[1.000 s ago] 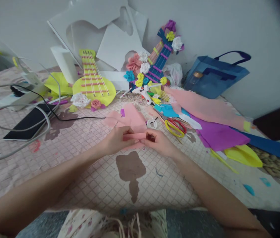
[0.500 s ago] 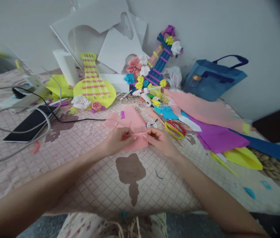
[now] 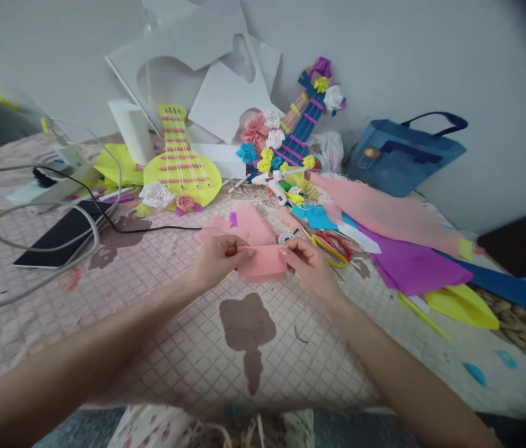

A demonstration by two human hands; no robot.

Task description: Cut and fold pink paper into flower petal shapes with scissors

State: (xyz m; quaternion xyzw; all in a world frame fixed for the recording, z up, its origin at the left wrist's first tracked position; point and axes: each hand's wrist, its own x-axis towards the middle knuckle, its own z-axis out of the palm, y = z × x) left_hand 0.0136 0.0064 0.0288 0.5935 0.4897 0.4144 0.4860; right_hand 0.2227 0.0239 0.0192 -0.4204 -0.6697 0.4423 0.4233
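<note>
Between my hands is a small piece of pink crepe paper (image 3: 263, 261), its upper edge stretched level just above the table. My left hand (image 3: 219, 258) pinches its left corner between thumb and fingers. At the right corner, my right hand (image 3: 307, 261) pinches it the same way. Just behind lies a larger pink crepe sheet (image 3: 254, 225), partly covered by the held piece. A white ring-shaped roll (image 3: 287, 236) sits behind my right fingers, with red- and yellow-handled scissors (image 3: 332, 246) to its right.
A white glue gun (image 3: 272, 185) lies behind the pink paper. A yellow paper guitar (image 3: 181, 171) and a blue flowered one (image 3: 303, 127) lean at the back. Purple paper (image 3: 416, 267) and a blue bag (image 3: 405, 152) are right; a black tablet (image 3: 64, 236) and cables are left.
The pink strip between my hands has opened out into a wider flat piece hanging toward me. My right hand has shifted slightly right, and the camera view has tilted a little upward.
</note>
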